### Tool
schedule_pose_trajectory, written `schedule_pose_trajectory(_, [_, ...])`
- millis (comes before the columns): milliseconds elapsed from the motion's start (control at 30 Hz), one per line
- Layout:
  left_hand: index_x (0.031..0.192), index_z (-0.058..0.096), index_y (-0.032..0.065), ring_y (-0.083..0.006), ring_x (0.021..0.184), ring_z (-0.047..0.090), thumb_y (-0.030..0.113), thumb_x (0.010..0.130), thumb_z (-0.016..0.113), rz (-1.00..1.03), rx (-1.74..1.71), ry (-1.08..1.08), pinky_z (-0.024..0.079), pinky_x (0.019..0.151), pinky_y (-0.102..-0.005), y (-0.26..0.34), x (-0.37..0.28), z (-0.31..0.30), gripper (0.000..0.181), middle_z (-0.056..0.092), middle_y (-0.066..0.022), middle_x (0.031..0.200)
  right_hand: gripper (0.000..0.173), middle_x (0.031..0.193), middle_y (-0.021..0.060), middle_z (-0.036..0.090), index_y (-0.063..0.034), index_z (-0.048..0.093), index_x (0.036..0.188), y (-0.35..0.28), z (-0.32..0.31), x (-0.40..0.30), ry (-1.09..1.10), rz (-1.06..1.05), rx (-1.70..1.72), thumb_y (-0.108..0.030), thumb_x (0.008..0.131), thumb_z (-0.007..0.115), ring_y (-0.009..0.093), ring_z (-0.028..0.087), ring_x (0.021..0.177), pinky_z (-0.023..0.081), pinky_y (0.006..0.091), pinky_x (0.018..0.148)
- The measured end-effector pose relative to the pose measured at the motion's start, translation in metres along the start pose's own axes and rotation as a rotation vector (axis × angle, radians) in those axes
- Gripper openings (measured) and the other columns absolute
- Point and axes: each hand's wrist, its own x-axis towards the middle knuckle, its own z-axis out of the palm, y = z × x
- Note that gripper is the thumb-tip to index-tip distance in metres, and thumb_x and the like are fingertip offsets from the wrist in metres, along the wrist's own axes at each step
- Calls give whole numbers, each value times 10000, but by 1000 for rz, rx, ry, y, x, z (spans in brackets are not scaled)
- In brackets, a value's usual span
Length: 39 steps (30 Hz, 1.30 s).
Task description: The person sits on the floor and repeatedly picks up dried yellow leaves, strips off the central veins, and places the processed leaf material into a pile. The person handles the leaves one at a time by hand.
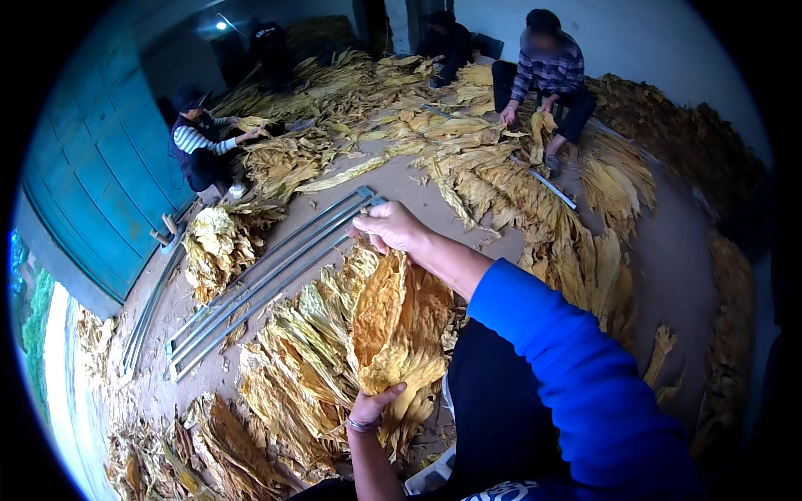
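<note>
A broad, wrinkled bunch of dried tobacco leaves (pixel 391 313) hangs between my two hands. My right hand (pixel 395 227), at the end of a blue sleeve, pinches the stem end at the top. Lower down, my left hand (pixel 373 406) grips the same leaves near their yellow ends, thumb on top; a metal bracelet circles that wrist. Behind and to the left of the held leaves lies a spread pile of yellow-brown tobacco leaves (pixel 282 376). Part of this pile is hidden by the leaves in my hands.
Long metal frames (pixel 269 282) lie on the floor beyond the pile. A bundled leaf heap (pixel 219 244) sits left of them. Several people work farther back, including one in a plaid shirt (pixel 551 72), among leaf rows (pixel 501 181). A blue metal door (pixel 103 169) stands at left.
</note>
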Motion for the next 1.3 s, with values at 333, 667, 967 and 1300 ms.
schedule_pose_trajectory(333, [1238,534,-32,-220,1025,573,254,866,691,602,-187,464,465,925,-334,90,-17,-39,495,601,-136,1117,832,1403,255,375,-9,264,1416,-63,42,-54,-83,-137,-461,-507,854,623,325,414,1296,401,413,1062])
schedule_pose_trajectory(667, [1315,511,-2,-194,1254,468,263,1020,387,934,-214,128,299,1127,-366,214,0,57,415,522,-140,1325,442,843,134,630,-82,405,1299,-99,87,-74,-275,-564,-591,-207,910,576,285,652,754,548,393,701])
schedule_pose_trajectory(967, [1491,247,88,-269,1236,489,261,950,556,827,279,-6,334,1071,-401,188,25,110,647,410,-184,1421,233,819,104,612,-26,552,979,-95,-140,-117,350,-452,-678,-255,937,569,193,624,769,563,317,694])
schedule_pose_trajectory(1300, [1346,477,57,-159,937,606,106,899,607,137,94,438,529,786,-249,46,39,-22,468,598,-118,1102,758,1521,238,214,2,153,1486,137,-303,-332,1116,773,-532,-349,941,547,348,364,1351,313,421,1128])
